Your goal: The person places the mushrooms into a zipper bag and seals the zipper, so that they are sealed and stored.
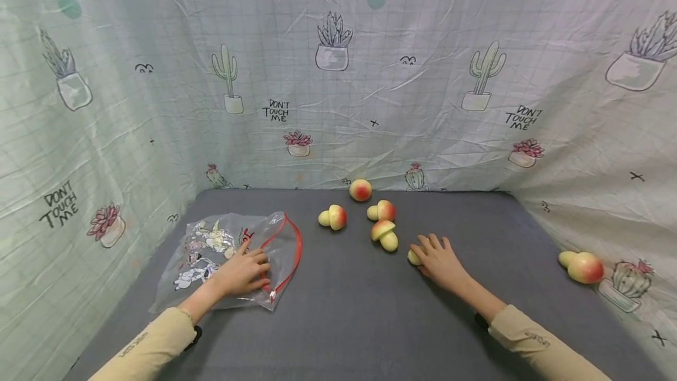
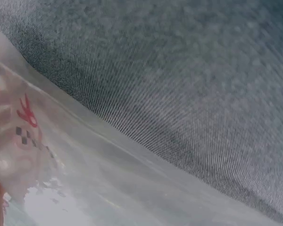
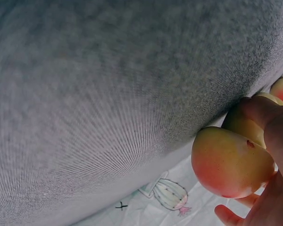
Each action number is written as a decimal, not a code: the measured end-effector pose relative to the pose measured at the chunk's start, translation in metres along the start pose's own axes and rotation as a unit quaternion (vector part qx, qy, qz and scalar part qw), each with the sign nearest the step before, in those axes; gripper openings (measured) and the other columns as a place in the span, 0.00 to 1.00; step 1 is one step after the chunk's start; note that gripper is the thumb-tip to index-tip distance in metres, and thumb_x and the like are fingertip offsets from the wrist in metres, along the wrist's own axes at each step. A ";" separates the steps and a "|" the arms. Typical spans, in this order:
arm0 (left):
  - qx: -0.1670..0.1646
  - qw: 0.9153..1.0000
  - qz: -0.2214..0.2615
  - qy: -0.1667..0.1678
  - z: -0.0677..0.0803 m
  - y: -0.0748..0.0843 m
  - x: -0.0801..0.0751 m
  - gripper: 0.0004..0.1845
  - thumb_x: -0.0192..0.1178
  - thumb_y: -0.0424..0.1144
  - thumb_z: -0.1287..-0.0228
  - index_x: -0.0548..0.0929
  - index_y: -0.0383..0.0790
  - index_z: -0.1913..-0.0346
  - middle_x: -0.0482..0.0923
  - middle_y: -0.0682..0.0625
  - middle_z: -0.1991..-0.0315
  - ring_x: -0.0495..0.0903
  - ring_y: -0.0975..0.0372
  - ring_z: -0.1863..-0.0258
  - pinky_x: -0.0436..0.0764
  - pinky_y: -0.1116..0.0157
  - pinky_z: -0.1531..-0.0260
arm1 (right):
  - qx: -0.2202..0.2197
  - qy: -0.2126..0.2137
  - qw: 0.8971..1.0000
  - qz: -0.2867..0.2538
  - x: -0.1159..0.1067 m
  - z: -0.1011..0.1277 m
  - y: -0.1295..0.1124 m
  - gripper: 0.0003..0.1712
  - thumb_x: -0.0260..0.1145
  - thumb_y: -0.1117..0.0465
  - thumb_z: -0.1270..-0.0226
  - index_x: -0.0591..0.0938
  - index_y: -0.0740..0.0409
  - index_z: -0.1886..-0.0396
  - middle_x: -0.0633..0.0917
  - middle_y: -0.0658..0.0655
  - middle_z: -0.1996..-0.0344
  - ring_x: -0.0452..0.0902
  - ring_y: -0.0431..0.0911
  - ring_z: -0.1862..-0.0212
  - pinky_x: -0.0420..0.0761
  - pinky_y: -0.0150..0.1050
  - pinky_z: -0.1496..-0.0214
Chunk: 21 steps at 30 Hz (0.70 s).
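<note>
Lower left of the head view, the left hand (image 1: 240,274) presses flat, fingers straight, on the bag (image 1: 211,251). Right of centre, the right hand (image 1: 439,260) curls around a peach (image 3: 228,162), four others lying above.

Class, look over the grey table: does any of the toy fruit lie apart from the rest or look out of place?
Yes. One toy peach piece lies alone at the far right edge against the cactus cloth, well apart from the cluster near the right hand.

Bag (image 1: 227,257) left on the mat (image 1: 349,310), fruit pieces (image 1: 383,210) centre-back, one piece (image 1: 582,266) far right.
</note>
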<state>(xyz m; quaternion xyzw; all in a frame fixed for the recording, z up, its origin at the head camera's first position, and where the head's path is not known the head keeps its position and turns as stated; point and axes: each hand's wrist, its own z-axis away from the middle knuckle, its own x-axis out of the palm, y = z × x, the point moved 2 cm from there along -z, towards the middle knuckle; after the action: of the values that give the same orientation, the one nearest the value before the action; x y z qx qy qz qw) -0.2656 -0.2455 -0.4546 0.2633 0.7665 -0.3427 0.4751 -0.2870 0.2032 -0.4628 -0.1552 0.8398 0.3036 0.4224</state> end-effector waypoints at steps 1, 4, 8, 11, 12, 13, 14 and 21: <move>0.008 1.000 -0.006 0.005 0.000 0.001 0.000 0.09 0.63 0.47 0.53 0.75 0.48 0.76 0.73 0.56 0.72 0.73 0.61 0.64 0.65 0.43 0.50 | 0.002 -0.005 1.000 -0.001 0.000 0.000 0.000 0.29 0.72 0.50 0.59 0.76 0.53 0.54 0.74 0.59 0.53 0.67 0.54 0.53 0.70 0.54 0.58; 0.038 0.999 -0.019 0.016 -0.002 0.007 -0.001 0.08 0.64 0.43 0.55 0.74 0.49 0.77 0.71 0.57 0.75 0.73 0.63 0.68 0.69 0.48 0.51 | 0.005 -0.012 1.000 -0.005 0.000 0.000 0.000 0.28 0.71 0.50 0.58 0.76 0.52 0.54 0.73 0.59 0.53 0.67 0.54 0.52 0.69 0.54 0.57; 0.068 0.997 -0.006 0.027 -0.005 0.015 -0.003 0.08 0.64 0.37 0.58 0.75 0.50 0.77 0.70 0.59 0.78 0.73 0.64 0.71 0.73 0.55 0.53 | 0.005 -0.001 1.000 -0.013 0.001 0.000 0.000 0.28 0.73 0.51 0.60 0.76 0.52 0.55 0.74 0.59 0.54 0.68 0.54 0.53 0.69 0.54 0.57; 0.059 0.998 0.011 0.016 -0.005 0.018 -0.006 0.05 0.63 0.37 0.55 0.78 0.49 0.72 0.71 0.59 0.78 0.73 0.65 0.73 0.74 0.57 0.57 | 0.001 0.008 1.000 -0.009 0.001 0.000 0.001 0.29 0.73 0.51 0.61 0.76 0.52 0.56 0.74 0.59 0.54 0.68 0.54 0.54 0.69 0.54 0.58; 0.049 0.999 0.017 0.008 -0.004 0.019 -0.007 0.05 0.62 0.39 0.52 0.80 0.48 0.69 0.72 0.59 0.77 0.74 0.65 0.73 0.73 0.57 0.58 | 0.000 0.011 1.000 -0.010 0.001 0.000 0.001 0.29 0.73 0.51 0.61 0.76 0.52 0.56 0.74 0.59 0.55 0.68 0.54 0.54 0.69 0.54 0.58; 0.037 0.999 0.024 -0.003 -0.003 0.020 -0.008 0.07 0.60 0.41 0.49 0.81 0.49 0.65 0.74 0.59 0.76 0.74 0.66 0.72 0.73 0.57 0.58 | 0.000 0.013 1.000 -0.011 0.000 0.000 0.000 0.28 0.73 0.51 0.61 0.76 0.52 0.56 0.74 0.59 0.55 0.68 0.54 0.54 0.69 0.54 0.59; 0.023 0.999 0.033 -0.016 -0.002 0.021 -0.010 0.09 0.57 0.43 0.45 0.82 0.51 0.60 0.74 0.59 0.75 0.74 0.66 0.72 0.72 0.57 0.58 | -0.001 0.014 1.000 -0.010 0.000 0.000 0.000 0.28 0.73 0.52 0.61 0.76 0.52 0.56 0.74 0.59 0.55 0.68 0.54 0.54 0.69 0.54 0.59; -0.027 0.991 0.076 -0.105 0.006 0.031 -0.023 0.30 0.48 0.66 0.48 0.69 0.64 0.41 0.72 0.58 0.70 0.69 0.68 0.71 0.66 0.58 0.58 | -0.001 0.022 0.999 -0.024 -0.002 -0.001 0.001 0.28 0.74 0.53 0.63 0.78 0.52 0.57 0.75 0.59 0.56 0.68 0.54 0.54 0.69 0.54 0.59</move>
<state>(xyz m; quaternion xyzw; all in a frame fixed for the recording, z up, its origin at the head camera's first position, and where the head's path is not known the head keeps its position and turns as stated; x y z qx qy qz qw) -0.2304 -0.2321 -0.4445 0.2706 0.6995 -0.3100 0.5843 -0.2866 0.2033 -0.4608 -0.1820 0.8446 0.2910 0.4109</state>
